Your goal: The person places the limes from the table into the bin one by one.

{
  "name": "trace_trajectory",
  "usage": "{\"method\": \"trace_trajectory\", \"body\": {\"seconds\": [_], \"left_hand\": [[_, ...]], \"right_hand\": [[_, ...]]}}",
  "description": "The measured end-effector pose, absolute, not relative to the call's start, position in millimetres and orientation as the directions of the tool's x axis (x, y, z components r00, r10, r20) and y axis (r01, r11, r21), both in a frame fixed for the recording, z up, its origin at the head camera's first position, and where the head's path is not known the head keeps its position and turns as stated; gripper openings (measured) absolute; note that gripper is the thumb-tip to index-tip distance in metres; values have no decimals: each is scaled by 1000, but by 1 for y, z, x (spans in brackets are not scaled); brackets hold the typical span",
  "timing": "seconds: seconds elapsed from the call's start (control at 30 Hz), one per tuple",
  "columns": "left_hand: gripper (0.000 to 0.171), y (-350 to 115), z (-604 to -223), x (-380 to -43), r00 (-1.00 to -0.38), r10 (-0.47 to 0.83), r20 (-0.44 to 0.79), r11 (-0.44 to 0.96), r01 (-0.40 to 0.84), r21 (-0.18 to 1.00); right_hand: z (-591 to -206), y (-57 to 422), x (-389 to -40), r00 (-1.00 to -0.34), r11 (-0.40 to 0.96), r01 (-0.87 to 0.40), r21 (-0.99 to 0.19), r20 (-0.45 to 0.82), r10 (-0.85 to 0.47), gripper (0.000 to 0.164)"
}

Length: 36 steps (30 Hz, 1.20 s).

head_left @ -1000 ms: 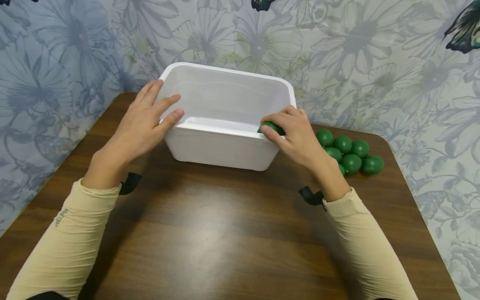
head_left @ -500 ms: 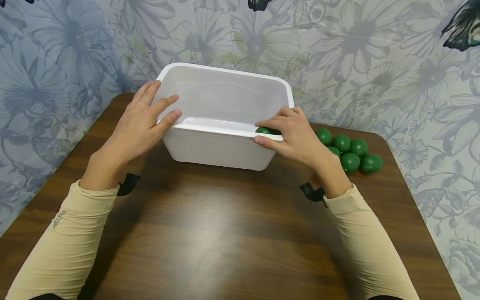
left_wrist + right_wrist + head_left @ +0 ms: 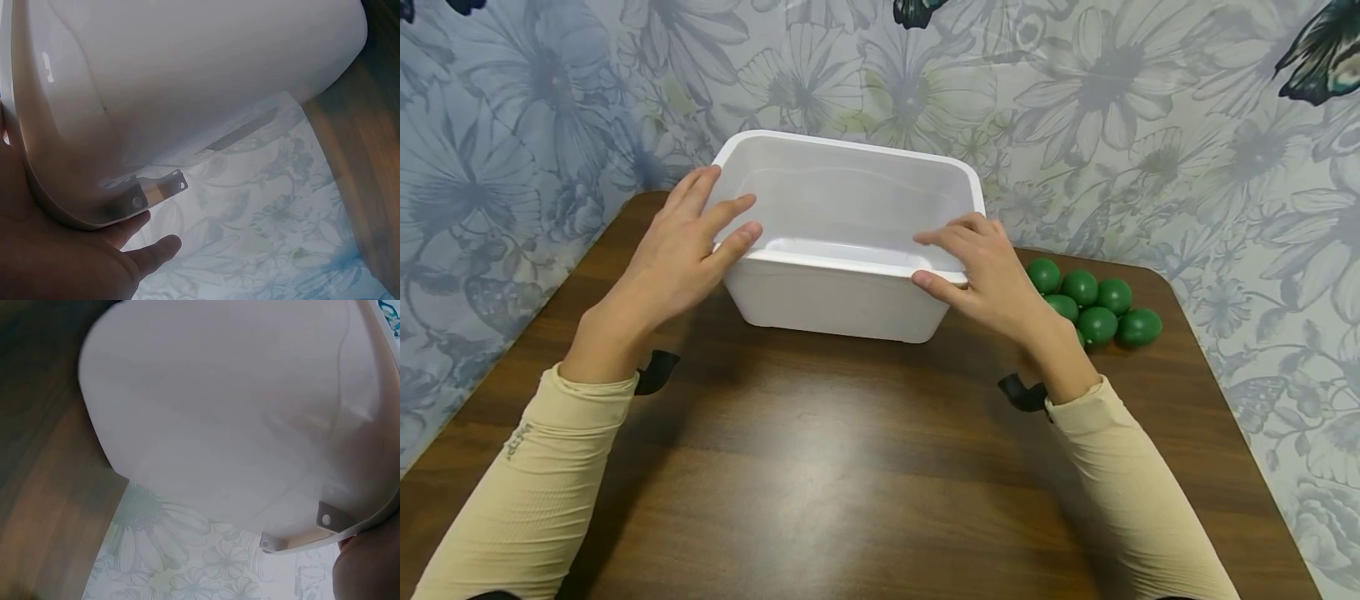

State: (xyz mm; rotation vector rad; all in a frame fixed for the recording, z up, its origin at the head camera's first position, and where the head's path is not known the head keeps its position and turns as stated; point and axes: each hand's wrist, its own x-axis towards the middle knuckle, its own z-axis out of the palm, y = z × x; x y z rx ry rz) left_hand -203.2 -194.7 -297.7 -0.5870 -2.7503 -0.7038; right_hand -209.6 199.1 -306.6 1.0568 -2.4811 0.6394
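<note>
The left hand (image 3: 672, 250) and right hand (image 3: 991, 273), fingers spread, gripping nothing visible, rest on the white tub (image 3: 838, 300) near the far edge of the tabletop (image 3: 820, 467). Loading seems the step; next likely calls for reaching the green balls (image 3: 1097, 326), far-right corner.

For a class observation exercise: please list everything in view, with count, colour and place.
Table: one, brown, across the lower view.
Tub: one, white, toward the table's back.
Round objects: seven visible, some partly hidden, green, right of the tub.
Wallpaper: one pattern, grey-blue, behind the table.
Butterfly decorations: at least three, dark, high on the wallpaper.
Sleeves: two, pale yellow, on the arms.
Wrist straps: two, black, one per wrist.
Left hand: one, at the tub's left end.
Right hand: one, at its right end.
</note>
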Motion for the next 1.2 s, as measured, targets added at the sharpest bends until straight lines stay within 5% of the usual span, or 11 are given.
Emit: {"method": "trace_trajectory", "body": {"seconds": [0.13, 0.4, 0.83, 1.2], "left_hand": [[71, -194, -298, -203, -890, 320, 325, 806, 436, 401], [71, -193, -297, -203, -894, 321, 313, 806, 432, 405], [70, -192, -297, -202, -895, 318, 312, 815, 426, 392], [72, -187, -295, -206, -898, 311, 311, 825, 417, 381]], "right_hand": [[-309, 204, -205, -668, 623, -726, -292, 514, -538, 78], [-316, 231, -196, -767, 663, -618, -422, 508, -392, 84], [-338, 287, -188, -933, 779, -332, -532, 307, -187, 79], [-355, 342, -177, -974, 830, -208, -517, 190, -125, 74]]}}
